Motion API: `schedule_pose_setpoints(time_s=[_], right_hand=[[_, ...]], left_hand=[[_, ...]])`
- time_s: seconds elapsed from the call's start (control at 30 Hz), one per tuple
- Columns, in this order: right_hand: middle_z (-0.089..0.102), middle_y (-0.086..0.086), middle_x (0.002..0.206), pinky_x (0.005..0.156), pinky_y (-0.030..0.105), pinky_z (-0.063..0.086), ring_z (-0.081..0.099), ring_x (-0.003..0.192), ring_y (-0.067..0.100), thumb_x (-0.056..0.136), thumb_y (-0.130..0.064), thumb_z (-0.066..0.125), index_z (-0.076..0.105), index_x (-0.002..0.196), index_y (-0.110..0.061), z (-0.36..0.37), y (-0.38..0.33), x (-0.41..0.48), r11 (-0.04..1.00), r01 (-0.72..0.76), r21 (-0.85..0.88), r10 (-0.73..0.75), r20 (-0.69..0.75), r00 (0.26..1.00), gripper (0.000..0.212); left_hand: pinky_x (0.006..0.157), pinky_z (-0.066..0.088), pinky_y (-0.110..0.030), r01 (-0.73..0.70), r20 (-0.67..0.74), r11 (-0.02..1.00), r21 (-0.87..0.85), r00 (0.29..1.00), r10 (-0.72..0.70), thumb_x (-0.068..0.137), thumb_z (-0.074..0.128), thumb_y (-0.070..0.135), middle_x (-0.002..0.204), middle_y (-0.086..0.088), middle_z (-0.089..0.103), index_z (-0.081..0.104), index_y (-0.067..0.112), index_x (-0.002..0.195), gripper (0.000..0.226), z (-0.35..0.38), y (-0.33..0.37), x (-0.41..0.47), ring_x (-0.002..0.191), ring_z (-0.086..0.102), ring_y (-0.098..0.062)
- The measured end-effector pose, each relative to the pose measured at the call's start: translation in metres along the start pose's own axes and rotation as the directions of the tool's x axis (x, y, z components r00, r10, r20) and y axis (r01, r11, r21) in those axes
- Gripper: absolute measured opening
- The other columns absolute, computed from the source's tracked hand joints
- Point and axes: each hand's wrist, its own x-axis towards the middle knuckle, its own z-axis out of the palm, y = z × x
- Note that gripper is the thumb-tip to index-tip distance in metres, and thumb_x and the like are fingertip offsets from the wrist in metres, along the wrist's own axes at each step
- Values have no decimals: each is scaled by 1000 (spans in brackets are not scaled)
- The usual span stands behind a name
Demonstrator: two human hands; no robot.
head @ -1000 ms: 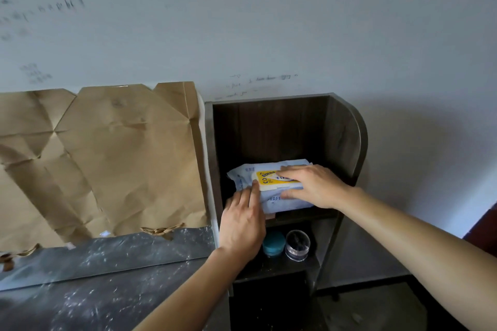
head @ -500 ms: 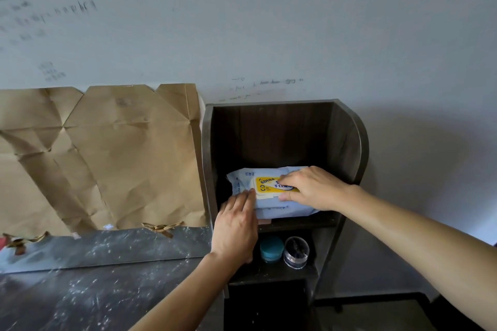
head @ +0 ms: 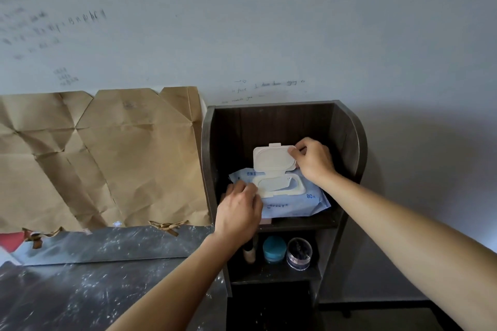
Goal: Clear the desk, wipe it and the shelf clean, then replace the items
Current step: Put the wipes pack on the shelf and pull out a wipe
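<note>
- Scribbled white wall (head: 242, 35) backs a dark wooden shelf (head: 349, 142), and on its upper board the wipe pack (head: 293, 201) lies flat with its label up.
- The pack's white flip lid (head: 273, 158) stands open, tilted up from the hinge on its far side. You cannot tell from this view whether a sheet pokes out of the opening below it.
- Your right hand (head: 314, 161) pinches the lid at its right edge, thumb and fingers close together.
- Your left hand (head: 239, 209) curls over the pack's left end and holds it down on the board.
- Expect a soft film bag, likely damp-heavy and a little slick, that sags when lifted. The plastic lid frame looks like the only stiff part.
- To draw a sheet, pin the film just beside the frame. To move the pack, grip across its middle, not by the thin-hinged lid.
- On the lower board a small bottle (head: 248, 252), a teal jar (head: 274, 248) and a clear jar (head: 299, 252) stand side by side.
- To your left the dark marbled desk (head: 94, 290) meets the wall, where creased brown paper (head: 107, 156) is fixed.
</note>
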Motion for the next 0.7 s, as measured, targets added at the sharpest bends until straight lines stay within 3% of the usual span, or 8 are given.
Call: schedule_pose_setpoints(time_s=[0.1, 0.2, 0.37, 0.5, 0.6, 0.7], right_hand=[[68, 4, 73, 62, 29, 54, 66, 65, 16, 89, -9, 60, 52, 102, -13, 7, 5, -7, 993, -85, 85, 83, 31, 996, 16], [65, 4, 84, 74, 41, 57, 66, 76, 22, 85, 1, 59, 55, 92, -15, 1, 16, -11, 992, -81, 92, 77, 49, 996, 18], [70, 0, 105, 82, 22, 48, 63, 98, 15, 89, -10, 61, 74, 99, -14, -6, 16, -18, 995, 44, -93, -21, 233, 972, 17], [70, -3, 107, 84, 27, 52, 63, 99, 14, 88, -14, 64, 74, 99, -19, 0, 20, -18, 995, 25, -94, 7, 322, 947, 16], [72, -1, 91, 81, 33, 55, 66, 89, 15, 84, -17, 70, 75, 87, -17, -1, 22, -16, 1000, -6, -1, 6, 285, 958, 6], [68, -5, 65, 62, 31, 51, 64, 67, 12, 79, -30, 75, 71, 61, -19, -1, 17, -16, 999, 29, -17, -23, 289, 957, 21]], left_hand=[[88, 46, -38, -18, -6, 1000, -8, 1000, 18, 91, 44, 25, 118, -9, 55, 64, 7, 106, 31, 2, 7, 15, 110, 50, -28], [95, 39, -31, 15, 95, 995, -96, 996, -6, 94, 50, 31, 127, -7, 52, 60, 9, 120, 36, 5, 14, 30, 118, 48, -24], [94, 41, -31, 116, 168, 988, -98, 981, -99, 81, 66, 49, 125, -5, 51, 56, 11, 123, 57, 4, 21, 46, 117, 46, -21], [85, 44, -31, 165, 178, 982, -92, 973, -147, 76, 71, 50, 119, -3, 54, 60, 17, 111, 49, 1, 24, 54, 109, 50, -19], [80, 45, -33, 54, 118, 998, 16, 991, -55, 84, 63, 46, 110, -2, 58, 64, 17, 103, 35, 3, 28, 49, 104, 52, -20], [77, 45, -33, -36, 52, 999, 8, 998, 36, 88, 57, 42, 100, -4, 60, 66, 13, 95, 31, 9, 27, 41, 99, 54, -22]])
